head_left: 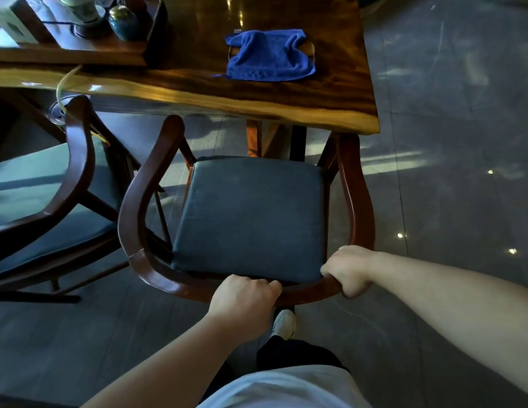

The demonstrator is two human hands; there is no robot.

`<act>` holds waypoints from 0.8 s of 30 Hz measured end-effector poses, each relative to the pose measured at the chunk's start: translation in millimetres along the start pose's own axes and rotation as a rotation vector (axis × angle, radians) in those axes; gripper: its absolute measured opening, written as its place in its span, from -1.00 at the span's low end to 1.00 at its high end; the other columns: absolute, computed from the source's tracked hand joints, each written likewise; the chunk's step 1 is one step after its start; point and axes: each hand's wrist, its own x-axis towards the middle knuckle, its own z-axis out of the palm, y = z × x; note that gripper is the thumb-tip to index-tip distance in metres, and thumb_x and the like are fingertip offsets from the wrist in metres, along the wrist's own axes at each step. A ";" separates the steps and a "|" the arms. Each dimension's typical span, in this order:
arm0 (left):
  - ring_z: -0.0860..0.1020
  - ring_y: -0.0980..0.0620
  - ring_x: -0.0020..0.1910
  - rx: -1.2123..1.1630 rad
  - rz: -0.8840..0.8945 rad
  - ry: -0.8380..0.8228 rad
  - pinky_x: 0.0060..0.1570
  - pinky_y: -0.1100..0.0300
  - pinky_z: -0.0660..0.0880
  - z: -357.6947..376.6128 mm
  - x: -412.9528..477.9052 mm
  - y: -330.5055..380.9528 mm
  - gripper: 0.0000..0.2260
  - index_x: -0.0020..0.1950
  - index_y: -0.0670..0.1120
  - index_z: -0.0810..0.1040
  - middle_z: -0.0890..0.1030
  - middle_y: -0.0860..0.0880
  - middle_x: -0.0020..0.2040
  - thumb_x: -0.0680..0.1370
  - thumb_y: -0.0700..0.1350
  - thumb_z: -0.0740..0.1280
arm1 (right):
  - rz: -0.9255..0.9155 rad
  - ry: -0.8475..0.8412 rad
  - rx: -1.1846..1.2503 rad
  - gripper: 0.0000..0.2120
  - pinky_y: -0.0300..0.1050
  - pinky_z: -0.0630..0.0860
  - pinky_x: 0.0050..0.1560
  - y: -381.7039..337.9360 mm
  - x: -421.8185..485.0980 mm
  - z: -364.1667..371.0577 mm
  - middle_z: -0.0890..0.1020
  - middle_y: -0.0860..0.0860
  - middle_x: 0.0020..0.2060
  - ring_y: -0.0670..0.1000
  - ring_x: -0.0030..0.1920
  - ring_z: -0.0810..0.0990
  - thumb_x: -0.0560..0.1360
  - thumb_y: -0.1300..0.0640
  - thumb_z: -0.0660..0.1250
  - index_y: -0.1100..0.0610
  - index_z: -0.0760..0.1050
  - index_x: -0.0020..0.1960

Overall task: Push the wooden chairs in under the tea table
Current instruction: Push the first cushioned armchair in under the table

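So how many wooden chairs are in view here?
2: the dark wooden armchair with grey cushion gripped by both hands, and a matching wooden armchair at left, partly cropped. Others may be hidden.

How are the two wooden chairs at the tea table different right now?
The chair in front is gripped on its back rail by the left hand and the right hand; the chair on the left is untouched. The front chair faces the table squarely, its right arm tip under the edge; the left chair sits angled. Both have dark curved frames and blue-grey seat cushions.
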 end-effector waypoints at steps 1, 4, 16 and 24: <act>0.55 -0.11 -0.36 0.006 -0.004 0.016 -0.44 0.13 0.26 -2.3 3.2 0.8 -0.90 -0.11 -0.01 0.46 0.60 0.00 -0.29 0.40 -0.04 0.26 | 0.004 -0.007 0.006 -0.86 -0.01 0.55 -0.11 2.4 -1.1 -3.3 0.54 -0.08 -0.32 -0.03 -0.31 0.51 0.24 0.14 0.31 -0.02 0.43 -0.22; 0.56 -0.13 -0.34 0.014 -0.022 0.050 -0.43 0.13 0.22 -7.0 11.2 5.8 -0.88 -0.10 -0.02 0.46 0.60 -0.02 -0.28 0.40 -0.03 0.26 | 0.035 -0.014 0.026 -0.85 -0.01 0.56 -0.11 9.7 -7.5 -11.7 0.55 -0.07 -0.32 -0.03 -0.31 0.51 0.24 0.16 0.35 -0.01 0.45 -0.22; 0.56 -0.11 -0.12 0.015 0.007 0.026 -0.22 0.04 0.47 1.5 2.0 14.1 -0.73 0.12 0.01 0.37 0.60 0.01 -0.05 0.44 -0.09 0.28 | 0.069 0.017 0.046 -0.84 0.03 0.54 -0.01 11.6 -18.2 3.4 0.58 -0.05 -0.25 0.02 -0.23 0.54 0.28 0.13 0.37 0.00 0.46 -0.16; 0.57 -0.01 -0.02 0.091 -0.050 -0.052 -0.22 0.08 0.49 1.0 -50.6 -83.2 -0.75 0.20 0.14 0.36 0.59 0.12 0.08 0.53 -0.02 0.22 | -0.130 0.455 0.419 -0.51 -0.02 0.40 0.30 -66.5 -17.9 6.5 0.56 -0.01 0.31 0.02 0.30 0.48 0.46 0.04 0.41 0.04 0.46 0.37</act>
